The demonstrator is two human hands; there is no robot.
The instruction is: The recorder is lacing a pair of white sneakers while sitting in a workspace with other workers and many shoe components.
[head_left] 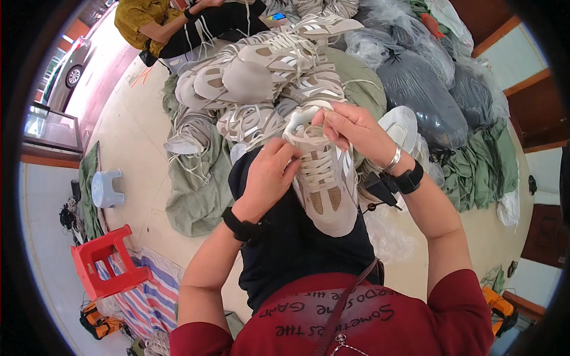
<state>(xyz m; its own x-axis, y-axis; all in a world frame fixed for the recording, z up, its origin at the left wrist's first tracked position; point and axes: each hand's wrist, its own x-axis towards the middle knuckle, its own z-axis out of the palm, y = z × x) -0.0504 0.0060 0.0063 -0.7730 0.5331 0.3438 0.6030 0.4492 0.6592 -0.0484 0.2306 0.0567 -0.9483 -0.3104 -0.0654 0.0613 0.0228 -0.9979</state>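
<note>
A beige sneaker upper [330, 209] rests on my lap, its rounded toe toward me. Cream shoelace [316, 168] crosses its front in rows up to the padded collar. At the collar's left side my left hand [268, 178] has its thumb and fingertips pinched together on the lace beside the eyelets. My right hand [355, 129] is above the collar's right side, thumb and forefinger closed on a lace end near the tongue. Exactly where the lace passes between the fingers is partly hidden.
Beyond my knees lies a heap of similar beige sneaker uppers [249, 77]. Dark plastic bags [420, 98] and green cloth [484, 160] lie at the right. A blue stool [107, 188] and a red stool [110, 264] are at left. Another person's arm [169, 28] shows at the far left.
</note>
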